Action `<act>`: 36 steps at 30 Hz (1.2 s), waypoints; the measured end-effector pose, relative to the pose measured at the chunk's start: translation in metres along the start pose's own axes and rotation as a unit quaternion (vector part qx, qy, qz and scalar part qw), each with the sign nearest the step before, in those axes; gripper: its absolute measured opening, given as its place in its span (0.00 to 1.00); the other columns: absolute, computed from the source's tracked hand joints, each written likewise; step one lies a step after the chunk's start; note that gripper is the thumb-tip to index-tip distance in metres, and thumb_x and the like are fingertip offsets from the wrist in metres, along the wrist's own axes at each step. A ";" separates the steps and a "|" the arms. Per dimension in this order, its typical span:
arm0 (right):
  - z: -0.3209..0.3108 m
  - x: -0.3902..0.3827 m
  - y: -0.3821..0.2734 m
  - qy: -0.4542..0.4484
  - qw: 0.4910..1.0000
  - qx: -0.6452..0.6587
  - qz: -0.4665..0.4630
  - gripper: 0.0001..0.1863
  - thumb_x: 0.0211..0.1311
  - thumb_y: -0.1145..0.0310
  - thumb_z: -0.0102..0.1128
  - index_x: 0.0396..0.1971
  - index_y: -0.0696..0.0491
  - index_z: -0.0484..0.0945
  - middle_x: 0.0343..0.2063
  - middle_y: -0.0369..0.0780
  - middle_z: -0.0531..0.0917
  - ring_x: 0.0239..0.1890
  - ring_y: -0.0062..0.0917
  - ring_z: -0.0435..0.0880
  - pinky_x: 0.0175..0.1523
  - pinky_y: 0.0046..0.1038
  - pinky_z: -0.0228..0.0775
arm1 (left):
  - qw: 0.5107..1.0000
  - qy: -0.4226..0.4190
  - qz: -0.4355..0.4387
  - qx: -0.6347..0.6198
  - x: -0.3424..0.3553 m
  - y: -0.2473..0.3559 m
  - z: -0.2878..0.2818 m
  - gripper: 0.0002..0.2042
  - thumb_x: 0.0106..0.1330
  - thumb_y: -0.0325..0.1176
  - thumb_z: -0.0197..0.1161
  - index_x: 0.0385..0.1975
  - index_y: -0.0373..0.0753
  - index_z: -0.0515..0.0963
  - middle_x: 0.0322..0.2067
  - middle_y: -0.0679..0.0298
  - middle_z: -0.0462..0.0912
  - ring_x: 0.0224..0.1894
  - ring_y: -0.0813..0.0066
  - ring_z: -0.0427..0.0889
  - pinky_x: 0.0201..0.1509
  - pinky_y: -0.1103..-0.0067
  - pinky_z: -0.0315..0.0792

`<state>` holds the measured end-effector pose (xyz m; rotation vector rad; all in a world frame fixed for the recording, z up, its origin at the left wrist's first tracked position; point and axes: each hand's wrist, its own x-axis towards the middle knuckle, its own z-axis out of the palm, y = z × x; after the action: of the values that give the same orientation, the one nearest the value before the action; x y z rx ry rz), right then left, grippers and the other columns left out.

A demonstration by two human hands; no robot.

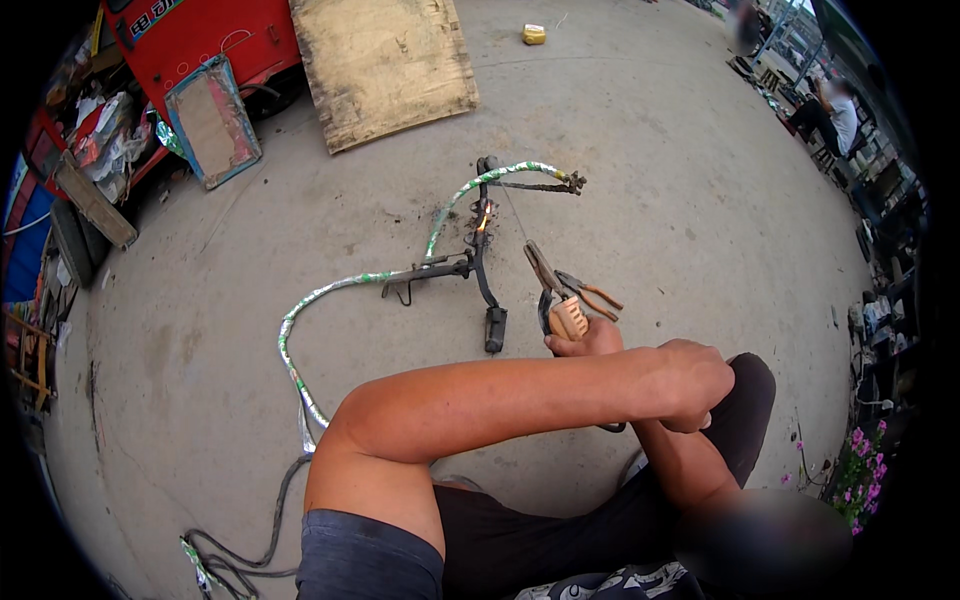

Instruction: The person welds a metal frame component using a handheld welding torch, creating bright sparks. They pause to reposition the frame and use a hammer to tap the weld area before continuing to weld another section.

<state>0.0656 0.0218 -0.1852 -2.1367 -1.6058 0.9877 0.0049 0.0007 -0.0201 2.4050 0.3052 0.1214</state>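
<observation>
Right grip (592, 341) is wrapped around a pale orange welding clamp (569, 319), with a thin rod (514, 213) poking out of its nose toward the blackened metal frame (450, 269) on the concrete floor (640, 140). Little orange glow (484, 218) on the frame's long bar too. Left grip (690, 385) is balled up beside the right knee (752, 390). Pliers (598, 299) sit right by the clamp, can't tell if they're touching. Silver-and-green wrapped hose (287, 338) runs up to the frame.
</observation>
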 end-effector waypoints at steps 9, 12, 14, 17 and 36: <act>-0.005 -0.008 -0.005 0.002 1.000 0.017 0.017 0.30 0.46 0.52 0.82 0.38 0.63 0.82 0.32 0.50 0.89 0.35 0.38 0.90 0.41 0.38 0.80 | 0.998 -0.038 -0.045 0.009 -0.003 0.009 -0.006 0.10 0.61 0.34 0.68 0.36 0.34 0.87 0.39 0.50 0.88 0.45 0.51 0.87 0.47 0.63 0.80; -0.008 -0.015 -0.007 -0.015 0.999 0.036 0.014 0.29 0.47 0.54 0.82 0.38 0.63 0.83 0.32 0.49 0.89 0.34 0.34 0.90 0.41 0.37 0.81 | 0.999 -0.031 -0.039 0.009 -0.003 0.010 -0.004 0.11 0.61 0.35 0.68 0.35 0.32 0.87 0.37 0.48 0.87 0.43 0.50 0.87 0.46 0.63 0.80; -0.008 -0.022 -0.009 -0.032 0.998 0.046 0.027 0.27 0.47 0.56 0.82 0.39 0.63 0.83 0.31 0.48 0.89 0.34 0.30 0.90 0.40 0.34 0.81 | 1.000 -0.007 -0.023 0.007 -0.003 0.006 0.000 0.13 0.60 0.36 0.69 0.31 0.30 0.86 0.32 0.46 0.87 0.39 0.47 0.87 0.43 0.61 0.80; -0.016 -0.040 -0.010 -0.065 0.997 0.051 0.000 0.25 0.52 0.57 0.79 0.42 0.61 0.83 0.33 0.46 0.89 0.36 0.27 0.89 0.39 0.32 0.80 | 1.000 -0.017 -0.017 0.001 0.002 0.003 0.003 0.13 0.60 0.36 0.68 0.32 0.29 0.86 0.33 0.46 0.87 0.39 0.47 0.87 0.44 0.62 0.81; -0.011 -0.030 0.012 -0.188 0.979 -0.069 -0.034 0.41 0.45 0.58 0.83 0.58 0.56 0.70 0.43 0.38 0.86 0.47 0.21 0.84 0.52 0.27 0.74 | 0.999 -0.036 -0.012 0.008 0.006 0.004 0.003 0.13 0.61 0.35 0.68 0.33 0.28 0.85 0.35 0.43 0.87 0.41 0.46 0.86 0.46 0.62 0.80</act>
<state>0.0777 -0.0081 -0.1739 -2.0541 -1.9562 1.3594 0.0119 -0.0027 -0.0191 2.4147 0.3033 0.0218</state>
